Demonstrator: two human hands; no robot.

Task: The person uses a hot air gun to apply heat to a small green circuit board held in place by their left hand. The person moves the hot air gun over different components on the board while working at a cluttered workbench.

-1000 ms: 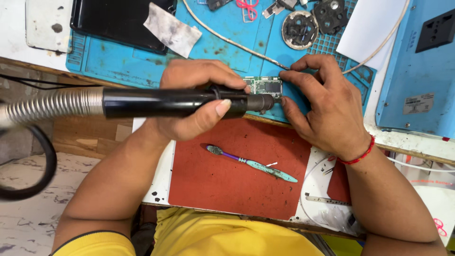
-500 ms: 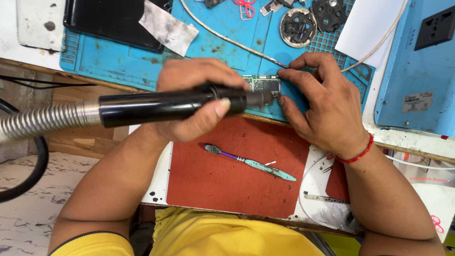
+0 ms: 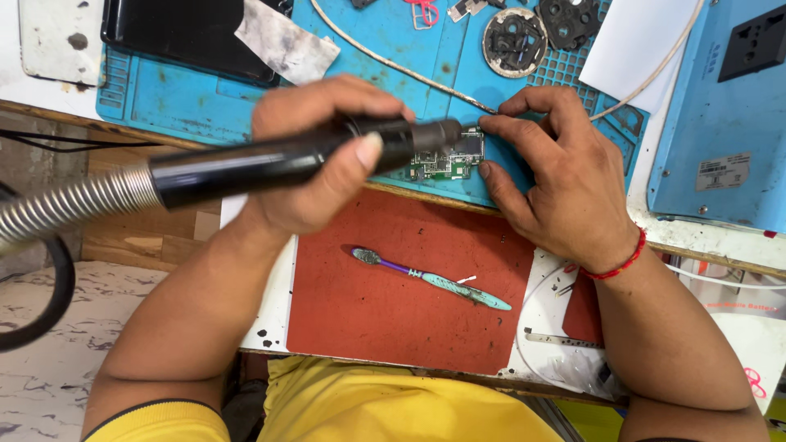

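Here, the blue work mat (image 3: pixel 205 98) on your desk (image 3: pixel 720 237) has moulded compartments along its far edge, and a round perforated metal part (image 3: pixel 514 41) and a dark plastic part (image 3: pixel 573 20) lie in that gridded area; what else sits in those cells is too small to tell. Your left hand (image 3: pixel 319 155) is clamped around the black hot-air handpiece (image 3: pixel 286 160), its metal nozzle right over the small green circuit board (image 3: pixel 449 160) on the mat's near edge. Your right hand (image 3: pixel 557 176) has its fingers together, pinching the board's right end. A toothbrush (image 3: pixel 430 278) lies on the red mat (image 3: pixel 401 295), well apart from both hands. Compared with a moment ago, the handpiece and board sit in nearly the same spot; only the view has drifted slightly.
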